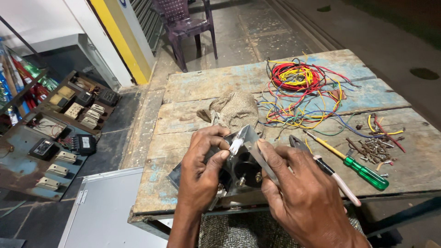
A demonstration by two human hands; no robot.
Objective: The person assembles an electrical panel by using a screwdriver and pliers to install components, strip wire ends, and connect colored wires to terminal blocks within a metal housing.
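Note:
Both my hands hold a small metal-framed electrical part (242,158) with black round components and brass terminals, just above the near edge of the worn wooden table (193,87). My left hand (202,167) grips its left side, thumb and fingers pinching a small white piece at the top. My right hand (301,193) holds the right side, its forefinger along the shiny metal bracket.
Pliers with pale handles (330,174) and a green-handled screwdriver (353,165) lie right of my hands. Rusty screws (374,149), a tangle of coloured wires (301,89) and a crumpled cloth (234,110) lie further back. Switch boards (59,138) sit left; a purple plastic chair (183,23) stands beyond.

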